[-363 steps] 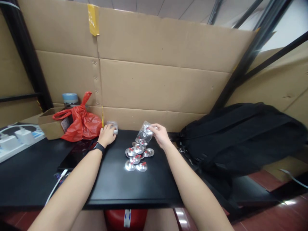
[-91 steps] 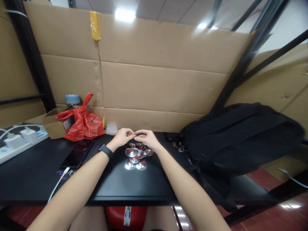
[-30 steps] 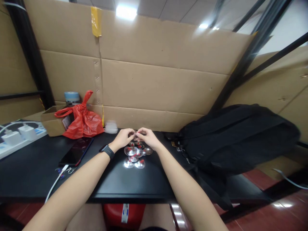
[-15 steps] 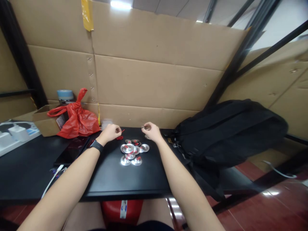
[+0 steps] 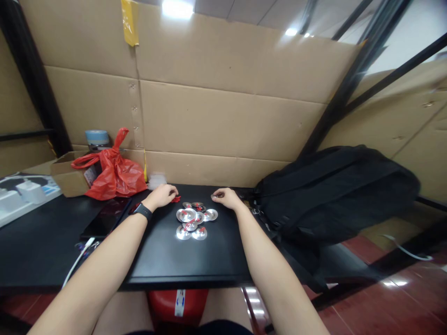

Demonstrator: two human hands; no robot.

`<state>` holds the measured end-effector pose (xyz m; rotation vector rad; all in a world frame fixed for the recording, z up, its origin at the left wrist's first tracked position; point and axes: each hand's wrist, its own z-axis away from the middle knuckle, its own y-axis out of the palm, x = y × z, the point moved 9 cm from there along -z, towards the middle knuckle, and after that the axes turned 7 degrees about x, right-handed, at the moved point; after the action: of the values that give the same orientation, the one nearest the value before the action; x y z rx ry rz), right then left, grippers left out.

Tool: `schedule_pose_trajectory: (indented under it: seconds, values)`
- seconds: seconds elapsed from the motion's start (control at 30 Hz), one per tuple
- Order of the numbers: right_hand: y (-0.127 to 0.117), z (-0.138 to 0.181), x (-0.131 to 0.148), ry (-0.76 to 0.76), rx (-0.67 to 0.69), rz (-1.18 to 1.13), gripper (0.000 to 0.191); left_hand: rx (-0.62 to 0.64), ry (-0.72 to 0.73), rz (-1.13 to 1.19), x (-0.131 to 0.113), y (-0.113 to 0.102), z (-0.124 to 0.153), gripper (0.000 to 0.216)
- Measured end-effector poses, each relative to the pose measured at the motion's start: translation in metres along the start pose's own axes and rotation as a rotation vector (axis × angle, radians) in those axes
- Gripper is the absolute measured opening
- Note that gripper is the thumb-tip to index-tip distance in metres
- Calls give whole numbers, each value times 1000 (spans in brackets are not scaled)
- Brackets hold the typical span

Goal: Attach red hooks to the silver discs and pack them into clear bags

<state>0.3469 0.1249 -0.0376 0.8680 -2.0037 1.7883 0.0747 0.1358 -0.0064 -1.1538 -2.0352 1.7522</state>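
Black tabletop (image 5: 181, 260) fills the near view, both bare forearms stretched across it toward a heap of silver discs (image 5: 193, 221) with red bits on them. Nearer than the discs and to their left, a white cable (image 5: 77, 261) runs to a dark phone (image 5: 108, 217) lying flat.

Just beyond the discs on their left, the left hand (image 5: 161, 195) – a black watch (image 5: 138, 211) on its wrist – rests with its fingers curled. A small red piece (image 5: 176, 199) lies at its fingertips, but whether it is pinched cannot be told. Just beyond the discs on their right, the right hand (image 5: 225, 197) lies knuckles up, fingers bent down to the table; what it holds, if anything, is hidden.

Farther left of the discs, an open cardboard box (image 5: 66, 179) has a knotted red plastic bag (image 5: 115, 176) leaning partly in it – the bag's contents do not show. A blue-lidded jar (image 5: 97, 138) stands behind the box. Right of the discs slumps a black backpack (image 5: 335, 195), closed. A cardboard wall (image 5: 226, 116) backs everything.
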Motion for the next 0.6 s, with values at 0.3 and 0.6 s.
schedule_pose_trajectory:
  seconds: [0.3, 0.6]
  values:
    - [8, 6, 54, -198, 114, 82, 32, 20, 179, -32, -49, 7, -1, 34]
    - [24, 14, 111, -469, 101, 48, 15, 40, 176, 130, -63, 12, -3, 28]
